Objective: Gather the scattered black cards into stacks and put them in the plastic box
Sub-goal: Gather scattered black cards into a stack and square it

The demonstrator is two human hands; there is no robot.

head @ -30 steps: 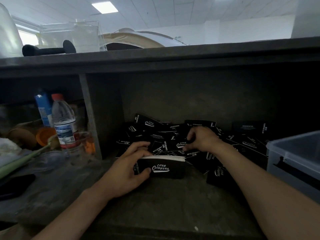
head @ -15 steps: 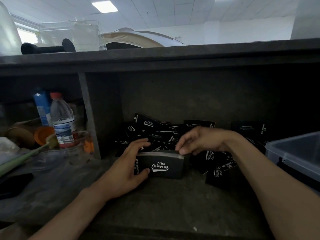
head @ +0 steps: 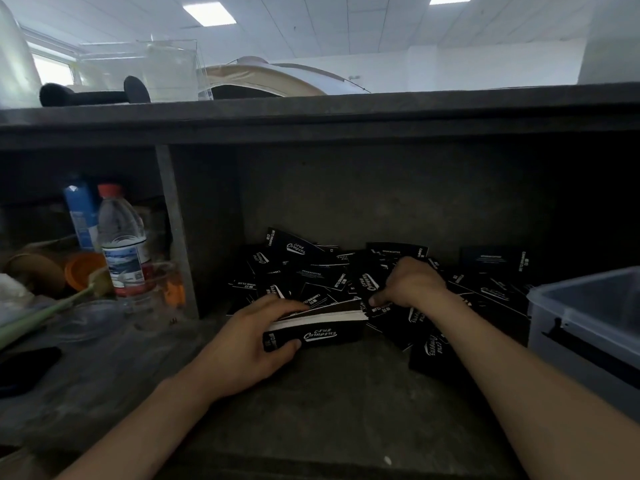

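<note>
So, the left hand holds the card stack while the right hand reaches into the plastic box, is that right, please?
Not quite: the head view shows the left hand holding the stack, but the right hand is picking from the scattered cards, not in the plastic box.

Head view, light and image quality, as I logged them:

- Sources: two ceiling panels and a window at upper left, which was blown out to white.
- Exposure: the upper third was bright. The shelf recess under the counter edge was dim and fell to near black at its right back corner.
- Black cards: I could read them only by their white print, and the small lettering was too soft to make out.
- Stack: its white edge was the brightest thing in the recess.
- Left hand and right hand: evenly lit, with faint shadows beneath and slightly smeared outlines.
- Water bottle: hazy, with weak glare.
- Distortion: the counter edge bowed, and the plastic box was stretched and soft at the frame edge.
- Noise: the dark areas were grainy.
</note>
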